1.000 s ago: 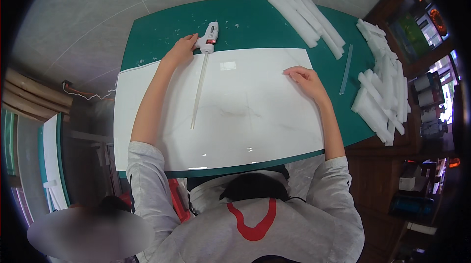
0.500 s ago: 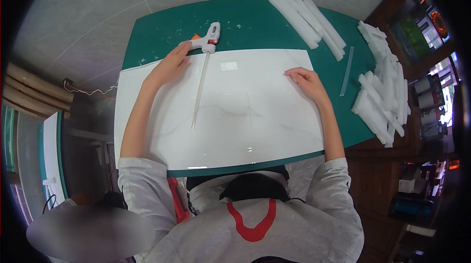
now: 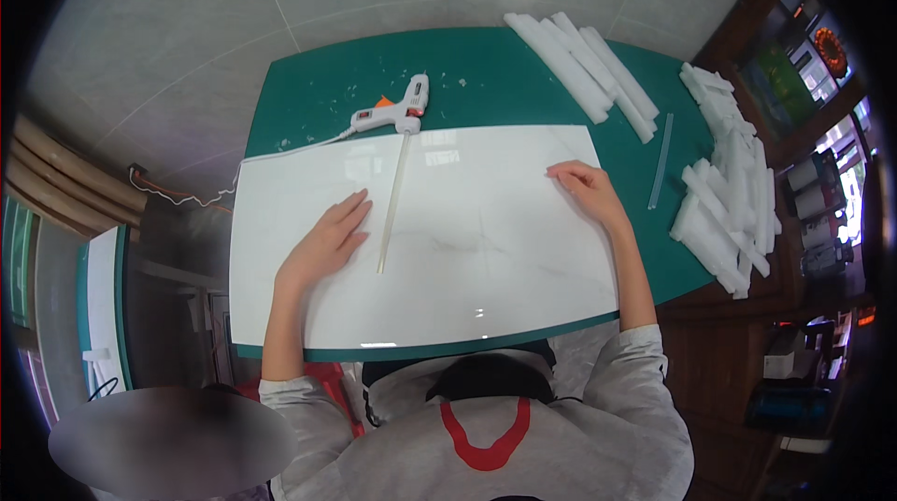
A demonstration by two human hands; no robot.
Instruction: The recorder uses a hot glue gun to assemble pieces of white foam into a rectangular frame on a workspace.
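A glossy white panel with faint grey veining lies on the green table in front of me. My left hand rests over its left part, fingers stretched out and holding nothing. Just right of those fingertips, a long translucent glue stick runs toward me from a white glue gun, which lies on its side at the panel's far edge. My right hand is at the panel's right edge, loosely bent with the forefinger pointing left, and nothing shows in it.
Several white foam strips lie at the far right of the green table. More foam pieces are piled along its right edge, near a separate clear stick. The gun's white cord trails left. A blurred person is at lower left.
My left hand has come away from beside the glue gun, back toward me onto the panel. My right hand has hardly moved. The whole view has shifted slightly.
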